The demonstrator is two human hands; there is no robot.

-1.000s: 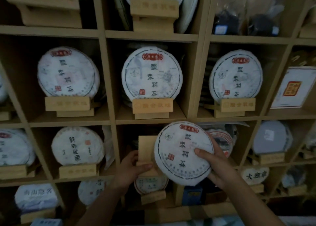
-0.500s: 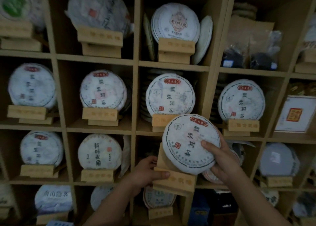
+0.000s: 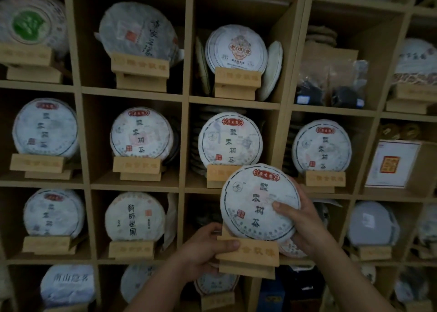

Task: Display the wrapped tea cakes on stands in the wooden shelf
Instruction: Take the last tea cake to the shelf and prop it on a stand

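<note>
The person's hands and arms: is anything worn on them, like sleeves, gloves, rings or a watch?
Nothing is visible. The left hand and right hand are bare, with no gloves or rings showing. Both forearms are bare to the frame's edge, without sleeves, watch or bracelet.

Two hands show – the left hand [image 3: 201, 250] and the right hand [image 3: 300, 224] – with one stand [image 3: 248, 257] and one tea cake [image 3: 257, 200] between them. On the shelf [image 3: 184, 144], about sixteen more wrapped cakes face front (dim corners make the tally rough), most on their own stands – some fourteen. One white box [image 3: 390, 164] sits at right, and two dark bags [image 3: 331, 85] above it.
</note>
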